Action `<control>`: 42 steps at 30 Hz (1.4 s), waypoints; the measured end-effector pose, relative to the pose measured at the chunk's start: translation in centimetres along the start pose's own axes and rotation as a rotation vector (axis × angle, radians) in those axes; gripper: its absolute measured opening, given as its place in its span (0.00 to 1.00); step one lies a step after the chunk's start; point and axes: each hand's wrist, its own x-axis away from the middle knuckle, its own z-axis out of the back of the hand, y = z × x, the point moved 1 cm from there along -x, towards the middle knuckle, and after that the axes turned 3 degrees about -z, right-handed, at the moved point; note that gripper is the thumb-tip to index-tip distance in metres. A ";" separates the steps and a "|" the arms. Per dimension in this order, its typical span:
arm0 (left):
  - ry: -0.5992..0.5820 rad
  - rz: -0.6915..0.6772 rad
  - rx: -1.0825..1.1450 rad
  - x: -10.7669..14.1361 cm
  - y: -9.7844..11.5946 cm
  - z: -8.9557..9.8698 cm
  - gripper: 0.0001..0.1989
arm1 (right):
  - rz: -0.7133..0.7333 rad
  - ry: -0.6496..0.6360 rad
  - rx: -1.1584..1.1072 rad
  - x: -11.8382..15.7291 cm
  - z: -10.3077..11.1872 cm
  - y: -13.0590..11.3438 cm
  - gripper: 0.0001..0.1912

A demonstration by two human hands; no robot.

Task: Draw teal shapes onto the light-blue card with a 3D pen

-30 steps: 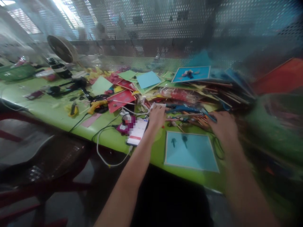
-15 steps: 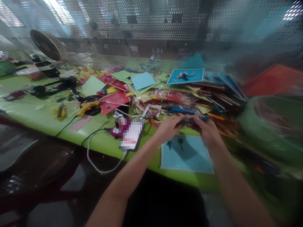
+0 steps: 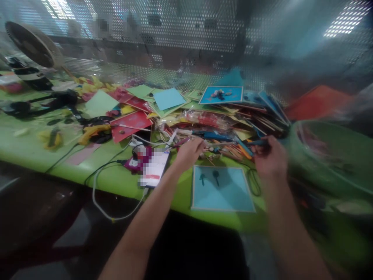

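Note:
Over the loose sticks and tools, my left hand [image 3: 190,152] is closed in a pinch, and a thin pale stick [image 3: 221,144] runs rightward from its fingertips. My right hand [image 3: 271,160] is closed on a dark blue pen-like tool [image 3: 259,143], whose tip is blurred. Below and between the hands, a light blue card [image 3: 223,196] with a pale border lies flat near the table's front edge. It bears two small dark tree-like shapes [image 3: 216,177]. A phone [image 3: 154,171] with a lit screen lies left of my left forearm, beside a purple-and-white power strip [image 3: 136,159].
Colored cards, among them a red one [image 3: 131,125] and a blue one [image 3: 221,95], pile up behind the hands. A green basin [image 3: 309,155] stands at right. A yellow-handled glue gun [image 3: 93,134], cables and a fan [image 3: 32,44] are at left on the green table [image 3: 26,144].
My hands, close together before around the dark blue tool, have moved apart. The right hand has gone right with the tool; the left has shifted slightly left. The view has turned a little right.

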 end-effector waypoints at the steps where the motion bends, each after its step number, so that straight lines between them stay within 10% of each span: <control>1: -0.004 -0.006 0.027 -0.1 -0.5 0.2 0.14 | -0.012 0.020 -0.045 0.0 0.0 0.0 0.11; 42: -0.195 -0.078 0.530 -0.1 -1.7 -1.5 0.06 | -0.125 -0.315 0.266 3.7 -2.7 0.5 0.10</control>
